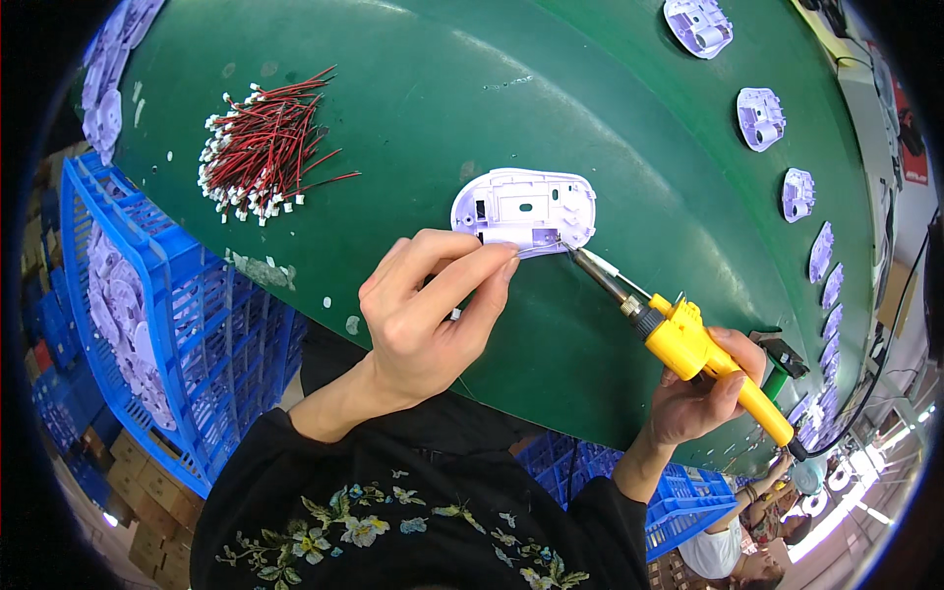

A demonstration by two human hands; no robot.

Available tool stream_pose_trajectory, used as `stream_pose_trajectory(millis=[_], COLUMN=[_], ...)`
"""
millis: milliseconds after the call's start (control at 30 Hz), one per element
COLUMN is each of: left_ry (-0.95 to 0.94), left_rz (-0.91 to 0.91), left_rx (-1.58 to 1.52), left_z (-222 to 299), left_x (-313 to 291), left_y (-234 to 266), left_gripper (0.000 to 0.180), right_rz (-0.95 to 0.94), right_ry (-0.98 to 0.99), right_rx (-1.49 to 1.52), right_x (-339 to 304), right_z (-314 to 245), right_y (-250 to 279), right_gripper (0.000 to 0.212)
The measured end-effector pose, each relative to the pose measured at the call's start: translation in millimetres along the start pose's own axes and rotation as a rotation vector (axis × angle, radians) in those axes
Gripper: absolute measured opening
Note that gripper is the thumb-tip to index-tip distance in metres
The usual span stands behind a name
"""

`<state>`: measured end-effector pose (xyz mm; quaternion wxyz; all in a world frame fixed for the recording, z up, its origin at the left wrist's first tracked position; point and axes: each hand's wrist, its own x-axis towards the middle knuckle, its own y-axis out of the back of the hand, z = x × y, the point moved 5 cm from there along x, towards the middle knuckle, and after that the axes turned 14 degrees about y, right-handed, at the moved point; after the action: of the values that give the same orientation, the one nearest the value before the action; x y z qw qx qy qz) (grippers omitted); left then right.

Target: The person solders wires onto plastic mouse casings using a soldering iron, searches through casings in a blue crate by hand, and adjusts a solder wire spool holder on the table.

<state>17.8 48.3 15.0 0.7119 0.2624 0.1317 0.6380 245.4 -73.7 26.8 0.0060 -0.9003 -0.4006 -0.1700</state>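
A pale lilac plastic shell (523,202) with moulded slots and posts lies on the green table in front of me. My left hand (433,295) reaches to its near edge, thumb and forefinger pinched on a thin wire (531,250). The wire's far end meets the near right part of the shell. In my right hand (703,388) is a yellow soldering iron (688,339), gripped round its handle. Its tip points up and left, and comes to the shell beside the wire's end. Whether the tip touches the wire is too small to tell.
Red and black wires with white connectors (265,147) lie piled at left. A blue crate (182,324) of lilac parts stands beside the table. More lilac shells (760,119) line the right side. A black cable (885,364) trails from the iron. People (733,541) sit at lower right.
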Motion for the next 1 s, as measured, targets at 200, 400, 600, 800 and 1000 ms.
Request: stream_pose_trajectory(millis=[200, 400, 600, 800, 1000], left_ry=[0.029, 0.032, 0.009, 0.023, 0.078], left_rz=[-0.012, -0.004, -0.005, -0.03, -0.06], left_rx=[-0.023, -0.022, -0.057, -0.037, -0.031], left_z=[-3, -3, -4, 4, 7], left_x=[0, 5, 3, 1, 1], left_y=[0, 2, 0, 0, 0], left_gripper=[0.022, 0.021, 0.02, 0.02, 0.02], right_rz=[-0.005, -0.032, -0.027, -0.021, -0.026], right_ry=[0.014, 0.161, 0.154, 0.154, 0.147], right_rx=[-0.026, -0.072, -0.088, -0.074, -0.055], right_x=[0, 4, 3, 2, 1], right_z=[3, 2, 2, -1, -1], right_y=[-2, -9, -5, -1, 1], right_gripper=[0.048, 0.046, 0.046, 0.045, 0.045])
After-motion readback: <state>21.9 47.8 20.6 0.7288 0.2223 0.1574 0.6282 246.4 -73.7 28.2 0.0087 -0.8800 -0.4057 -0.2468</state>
